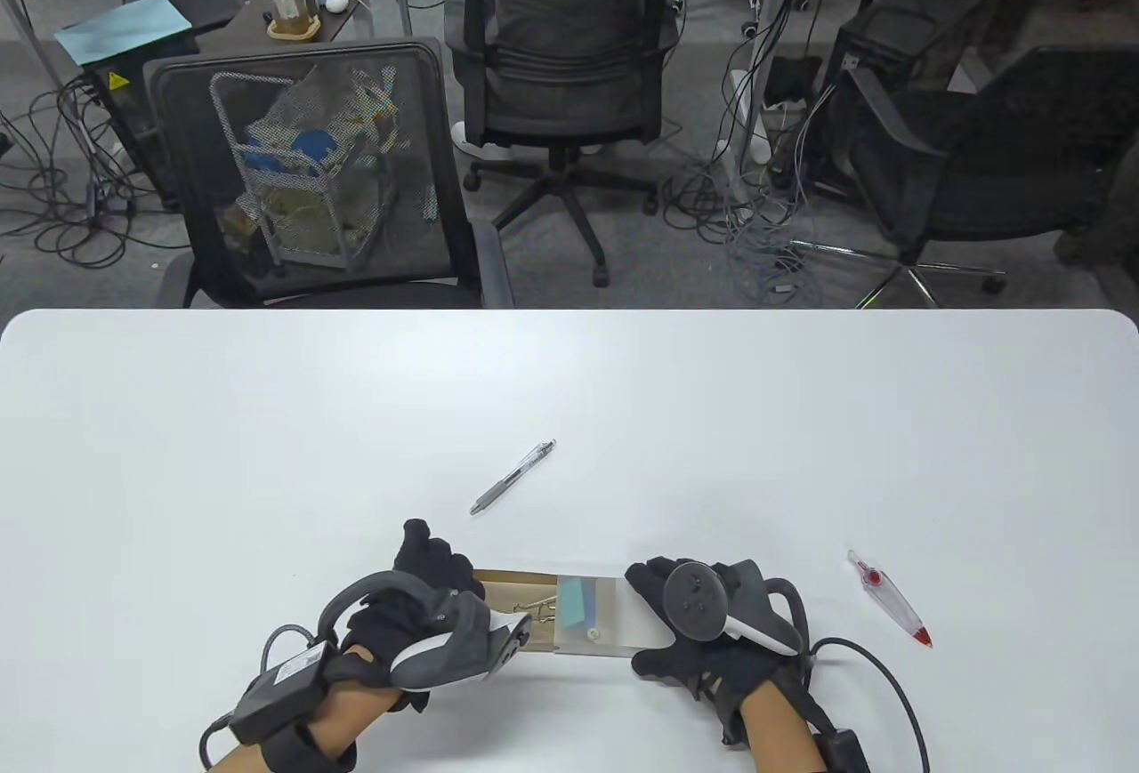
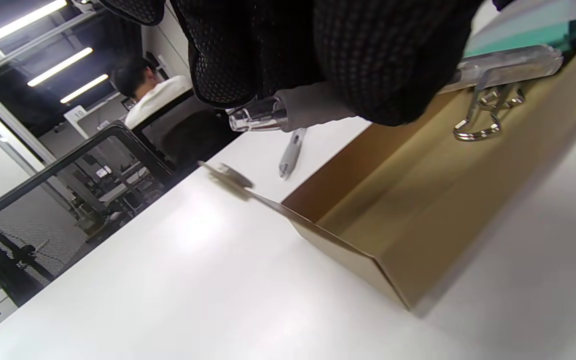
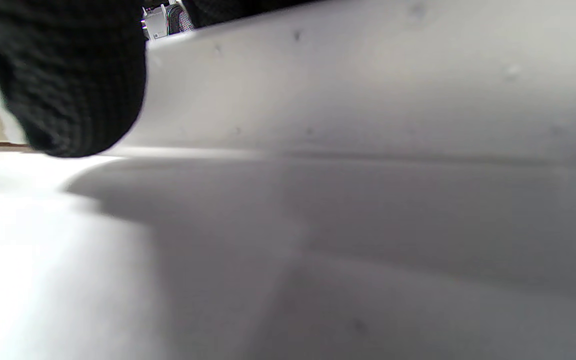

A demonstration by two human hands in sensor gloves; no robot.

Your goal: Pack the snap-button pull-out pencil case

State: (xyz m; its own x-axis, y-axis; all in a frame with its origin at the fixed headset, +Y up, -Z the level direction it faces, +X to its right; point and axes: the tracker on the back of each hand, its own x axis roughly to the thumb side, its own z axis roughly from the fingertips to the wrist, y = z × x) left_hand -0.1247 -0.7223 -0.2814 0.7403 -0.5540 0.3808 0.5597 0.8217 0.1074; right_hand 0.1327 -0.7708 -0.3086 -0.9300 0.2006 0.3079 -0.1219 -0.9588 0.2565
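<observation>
Both hands (image 1: pixel 427 622) (image 1: pixel 712 622) — seemingly — on case (image 1: pixel 587 613)

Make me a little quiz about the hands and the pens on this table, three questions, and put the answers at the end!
1. True or false: the left hand holds a pen over the brown tray of the pencil case.
2. How many pens lie loose on the table, away from the case?
3. Which item is on the right side of the table? A) grey pen B) red-tipped pen C) binder clip

Key
1. True; the right hand rests on the clear sleeve end.
2. Two.
3. B.
</observation>
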